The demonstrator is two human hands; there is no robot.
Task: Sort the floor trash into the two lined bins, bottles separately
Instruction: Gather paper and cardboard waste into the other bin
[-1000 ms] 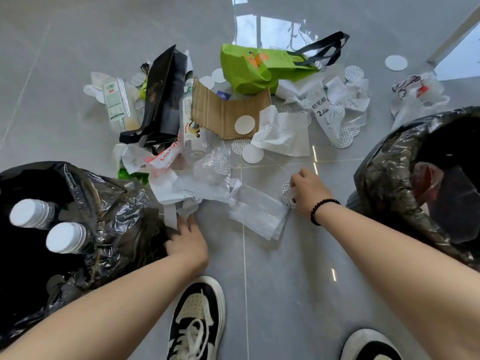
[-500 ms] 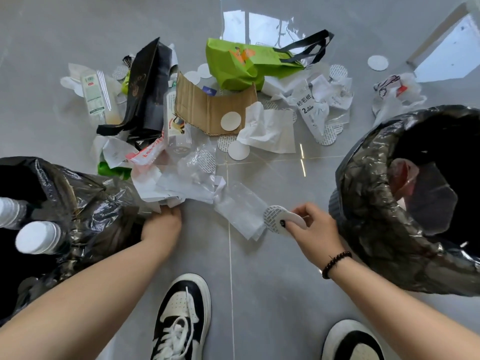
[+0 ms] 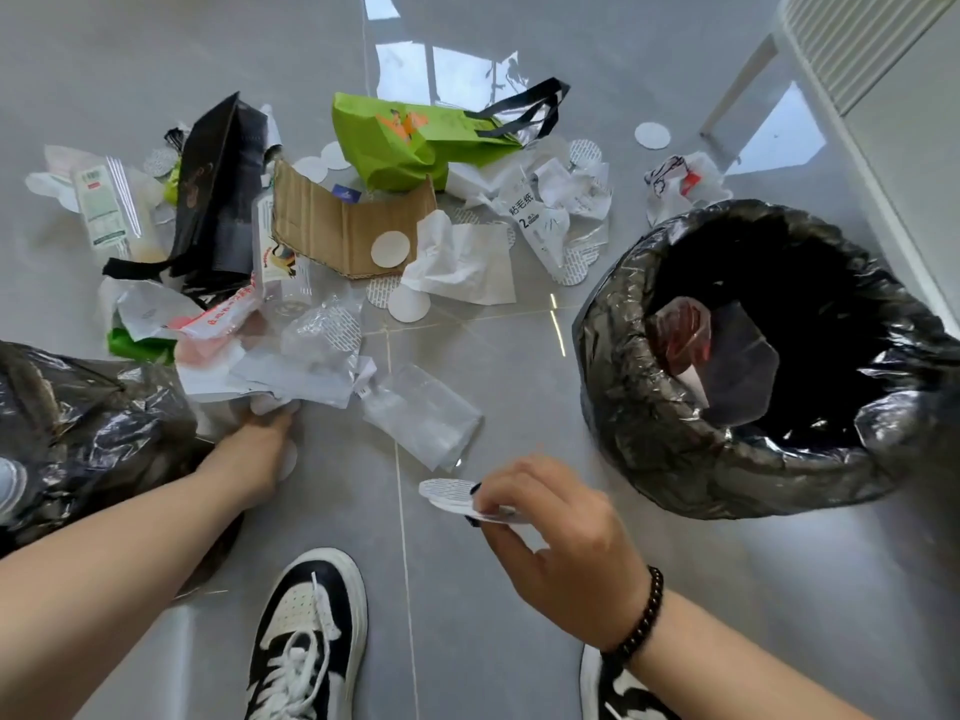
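right hand (image 3: 558,543) lifted disc (image 3: 449,493) nearer; wrapper (image 3: 535,220) reads "粘毛纸 2".

Our right hand (image 3: 550,543) hovers above the floor, fingers curled in a pinch, a beaded band at the wrist. Our left hand (image 3: 254,449) reaches low at near left, fingers curled closed.

Grey tiled floor (image 3: 519,589) is lying glossy, thin grout lines crossing it. Window reflection (image 3: 441,70) is showing bright on the tiles at top. Two black-and-white sneakers are standing at the bottom edge: left sneaker (image 3: 306,636) laced in white, right sneaker (image 3: 618,693) mostly hidden. White slatted panel (image 3: 862,39) is standing at upper right.
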